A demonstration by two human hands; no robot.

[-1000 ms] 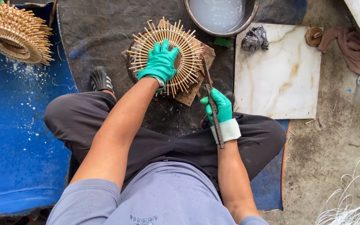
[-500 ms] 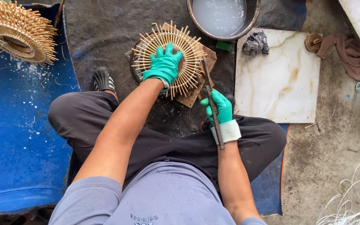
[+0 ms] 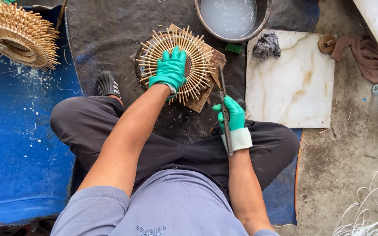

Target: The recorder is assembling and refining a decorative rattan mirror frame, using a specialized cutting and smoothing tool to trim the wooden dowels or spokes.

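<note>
1. Left hand [image 3: 170, 68], in a green glove, pressed flat with fingers spread on the round bamboo-stick frame [image 3: 176, 63]; palm over its centre, gripping nothing.
2. Frame lying on a brown board [image 3: 206, 94], on the dark mat [image 3: 101, 39] just ahead of the crossed legs.
3. Right hand [image 3: 232, 116], gloved in green with a white cuff, fingers closed around a long, thin metal blade [image 3: 225, 116]; blade held nearly upright in the view, tip near the frame's right edge, just beside the sticks.
4. Metal basin [image 3: 230, 17] of cloudy water at top, beyond the frame.
5. Pale stone tile [image 3: 294, 83] to the right, a crumpled grey rag [image 3: 267, 44] on its upper corner.
6. Second spiky bamboo ring [image 3: 16, 35] at upper left, on the blue surface [image 3: 14, 144], well apart from both hands.
</note>
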